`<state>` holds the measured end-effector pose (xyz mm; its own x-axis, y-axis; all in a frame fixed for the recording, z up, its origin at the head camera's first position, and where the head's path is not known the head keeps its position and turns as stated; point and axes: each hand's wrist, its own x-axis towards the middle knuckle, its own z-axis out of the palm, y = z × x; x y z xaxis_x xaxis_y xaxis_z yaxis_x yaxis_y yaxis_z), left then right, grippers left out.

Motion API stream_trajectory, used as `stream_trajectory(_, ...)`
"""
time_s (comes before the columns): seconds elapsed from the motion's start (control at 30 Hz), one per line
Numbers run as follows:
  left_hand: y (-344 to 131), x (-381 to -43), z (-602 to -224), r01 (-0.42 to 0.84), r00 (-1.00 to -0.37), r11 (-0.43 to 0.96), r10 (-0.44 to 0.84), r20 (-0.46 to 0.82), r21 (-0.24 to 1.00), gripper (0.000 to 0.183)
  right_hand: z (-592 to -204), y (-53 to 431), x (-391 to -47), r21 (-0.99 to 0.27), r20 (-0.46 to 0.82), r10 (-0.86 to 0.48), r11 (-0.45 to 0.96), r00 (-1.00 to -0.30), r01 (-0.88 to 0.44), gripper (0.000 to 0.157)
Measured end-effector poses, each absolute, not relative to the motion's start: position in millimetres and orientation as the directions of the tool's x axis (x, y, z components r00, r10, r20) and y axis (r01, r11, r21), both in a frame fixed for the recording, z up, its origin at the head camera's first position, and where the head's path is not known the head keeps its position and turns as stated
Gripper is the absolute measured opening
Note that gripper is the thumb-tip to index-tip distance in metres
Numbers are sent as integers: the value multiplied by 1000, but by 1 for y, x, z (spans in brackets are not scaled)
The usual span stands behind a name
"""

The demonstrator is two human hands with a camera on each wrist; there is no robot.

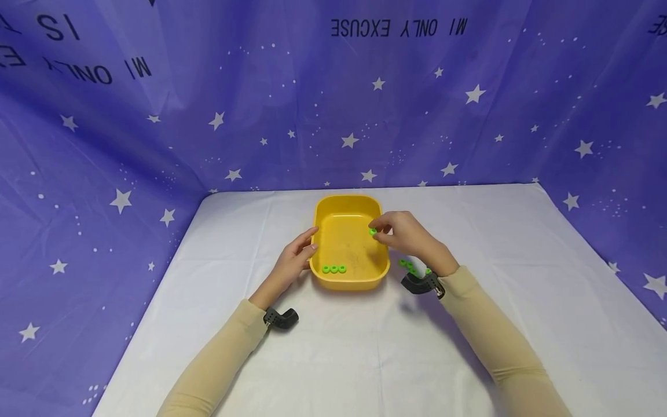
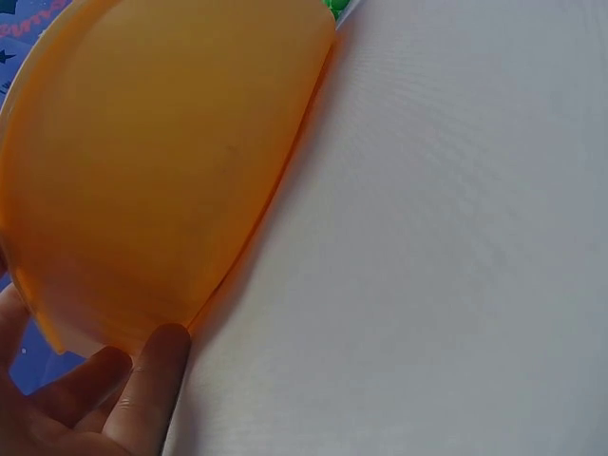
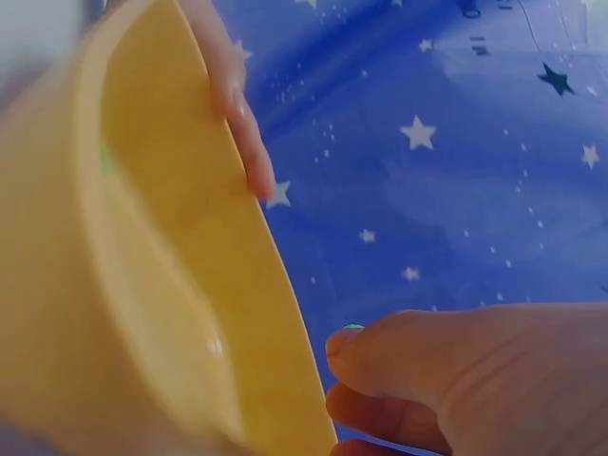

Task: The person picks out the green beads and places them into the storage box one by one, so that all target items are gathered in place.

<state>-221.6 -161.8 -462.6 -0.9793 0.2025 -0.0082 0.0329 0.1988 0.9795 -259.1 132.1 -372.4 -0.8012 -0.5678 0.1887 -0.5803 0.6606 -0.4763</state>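
Note:
A yellow plastic tub (image 1: 350,281) stands on the white-covered table. Three small green rings (image 1: 334,269) lie in a row in its near left corner. Over the tub's right side, my right hand (image 1: 406,233) pinches another green ring (image 1: 372,231) between thumb and fingertips; in the right wrist view, only a sliver of that ring (image 3: 353,327) shows past the thumb. My left hand (image 1: 292,258) touches the tub's left wall from outside, fingers fairly straight. The left wrist view shows its fingers (image 2: 157,380) against the tub wall (image 2: 171,171).
Several more green rings (image 1: 409,266) lie on the table to the right of the tub, partly hidden by the right wrist and its black camera mount (image 1: 421,284). A purple star-patterned cloth (image 1: 292,116) hangs behind and at both sides of the white tabletop (image 1: 344,353).

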Motion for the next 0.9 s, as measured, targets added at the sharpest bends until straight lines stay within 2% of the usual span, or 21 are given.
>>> stream_trajectory(0.43, -162, -222, -464, 35, -980, 197, 199, -5, 980, 53, -372, 86, -257, -472, 181, -623, 623, -761, -623, 24)
stream_trajectory(0.9, -162, -223, -465, 29, -979, 198, 205, -12, 980, 53, -399, 63, -255, -448, 122, -611, 669, -782, -593, 22)
